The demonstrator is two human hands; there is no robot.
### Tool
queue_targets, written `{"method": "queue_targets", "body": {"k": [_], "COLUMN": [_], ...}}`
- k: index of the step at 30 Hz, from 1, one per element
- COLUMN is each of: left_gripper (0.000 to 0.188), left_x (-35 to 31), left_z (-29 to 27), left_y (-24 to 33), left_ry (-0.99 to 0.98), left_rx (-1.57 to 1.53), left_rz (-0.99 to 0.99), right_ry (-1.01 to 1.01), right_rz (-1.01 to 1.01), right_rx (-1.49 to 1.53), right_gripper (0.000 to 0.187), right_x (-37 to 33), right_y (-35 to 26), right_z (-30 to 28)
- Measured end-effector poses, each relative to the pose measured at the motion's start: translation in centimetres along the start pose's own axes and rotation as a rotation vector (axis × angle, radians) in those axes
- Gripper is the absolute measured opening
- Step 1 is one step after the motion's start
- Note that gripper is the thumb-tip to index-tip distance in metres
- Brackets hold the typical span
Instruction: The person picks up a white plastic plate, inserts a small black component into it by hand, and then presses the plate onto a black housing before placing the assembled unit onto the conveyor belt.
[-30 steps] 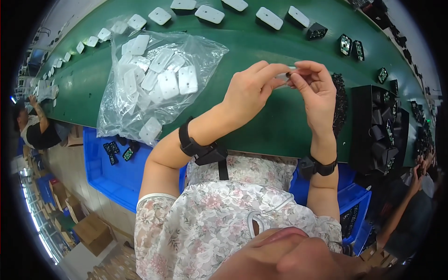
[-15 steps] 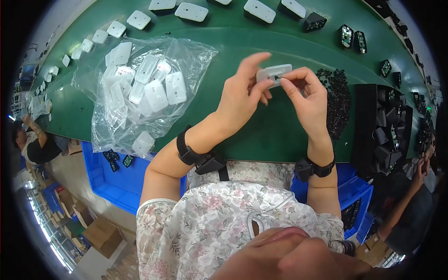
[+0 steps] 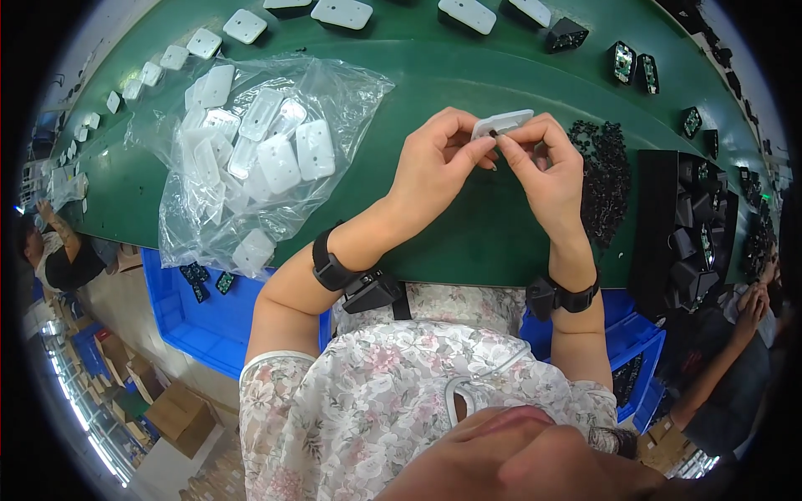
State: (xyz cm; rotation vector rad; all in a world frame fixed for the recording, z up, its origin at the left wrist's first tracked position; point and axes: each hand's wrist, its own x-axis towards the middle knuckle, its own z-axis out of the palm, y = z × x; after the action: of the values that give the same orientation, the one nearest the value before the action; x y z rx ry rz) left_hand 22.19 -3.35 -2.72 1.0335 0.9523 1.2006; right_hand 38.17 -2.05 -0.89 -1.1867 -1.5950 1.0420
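Note:
Between my two hands, above the green table, a white plastic cover (image 3: 504,122) is held tilted, nearly edge-on. My left hand (image 3: 447,154) grips its left side with thumb and fingers. Thumb and forefinger of my right hand (image 3: 545,167) pinch a small black part (image 3: 494,134) against the cover's near face; my right fingers also touch the cover's edge. To the left, a clear plastic bag (image 3: 342,108) lies spread out with several more white covers (image 3: 278,163) on it. A pile of small black parts (image 3: 603,179) lies just right of my right hand.
A black box (image 3: 656,225) of black housings stands at the right. White-topped units (image 3: 341,13) line the table's (image 3: 468,79) far side, with open housings showing circuit boards (image 3: 622,63). Blue bins (image 3: 200,334) sit below the near edge. Other people (image 3: 63,250) work at both sides.
The cover has tipped from showing its face to nearly edge-on. My left forefinger, raised before, has come down onto it. My right hand stays at the small black part.

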Motion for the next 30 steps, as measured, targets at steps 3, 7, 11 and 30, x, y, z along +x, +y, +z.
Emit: {"method": "queue_targets", "body": {"k": [3, 7, 11, 30], "left_gripper": [0.007, 0.007, 0.007, 0.018], "left_x": [-0.1, 0.0, 0.1, 1.9], "left_z": [0.1, -0.1, -0.3, -3.8], "left_y": [-0.6, -0.2, 0.6, 0.6], "left_ry": [0.023, 0.028, 0.000, 0.063], "left_rx": [0.175, 0.263, 0.071, 0.012], "left_rz": [0.243, 0.247, 0.078, -0.042], "right_ry": [-0.021, -0.003, 0.168, -0.045], "right_rz": [0.037, -0.028, -0.178, 0.031], "right_rx": [-0.029, -0.116, -0.108, -0.037], "right_gripper": [0.006, 0.009, 0.018, 0.026], "right_x": [-0.1, -0.4, -0.1, 4.6], "right_y": [-0.3, 0.0, -0.7, 0.2], "right_z": [0.0, 0.3, 0.0, -1.9]}}
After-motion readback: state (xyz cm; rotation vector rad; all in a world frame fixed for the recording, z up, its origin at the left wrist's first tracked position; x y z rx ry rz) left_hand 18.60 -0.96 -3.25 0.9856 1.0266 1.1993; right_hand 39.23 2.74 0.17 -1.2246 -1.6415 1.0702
